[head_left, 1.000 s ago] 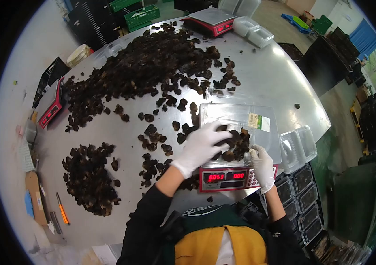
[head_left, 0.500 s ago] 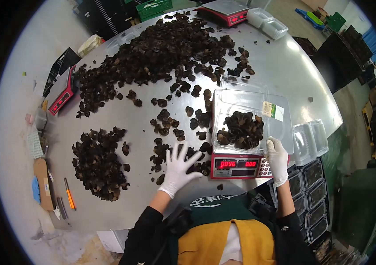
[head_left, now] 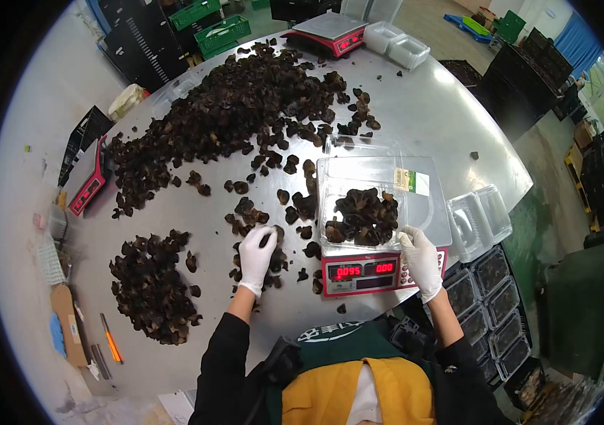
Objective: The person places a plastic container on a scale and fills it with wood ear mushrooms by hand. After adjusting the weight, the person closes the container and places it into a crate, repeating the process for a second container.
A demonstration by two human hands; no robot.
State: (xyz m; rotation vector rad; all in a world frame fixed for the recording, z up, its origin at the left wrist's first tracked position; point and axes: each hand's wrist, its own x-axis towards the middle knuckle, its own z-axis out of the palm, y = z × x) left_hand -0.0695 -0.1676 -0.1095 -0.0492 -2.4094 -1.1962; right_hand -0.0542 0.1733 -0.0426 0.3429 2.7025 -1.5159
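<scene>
A red digital scale point(head_left: 359, 275) shows 0.095 and 0.00 on its display. On its plate lies a clear plastic clamshell box point(head_left: 341, 173), lid open, with a clump of dark wood ear mushrooms point(head_left: 366, 216) inside. My right hand point(head_left: 421, 263), white-gloved, is closed at the box's near right corner, beside the scale's keypad. To the left of the scale, my left hand point(head_left: 256, 258), also gloved, has its fingers curled together over scattered loose mushrooms point(head_left: 247, 211). A brown piece shows at its fingertips.
A large mushroom heap point(head_left: 238, 92) covers the table's far side; a smaller pile point(head_left: 153, 287) lies left. Other scales stand at left point(head_left: 89, 184) and back point(head_left: 330, 35). Empty clear boxes point(head_left: 468, 227) sit right; an orange cutter point(head_left: 111, 340) lies near the left edge.
My left hand has gone from spread fingers to a closed pinch, slightly left. My right hand stays at the box corner. The reading dropped from 0.096 to 0.095. The whole view has shifted.
</scene>
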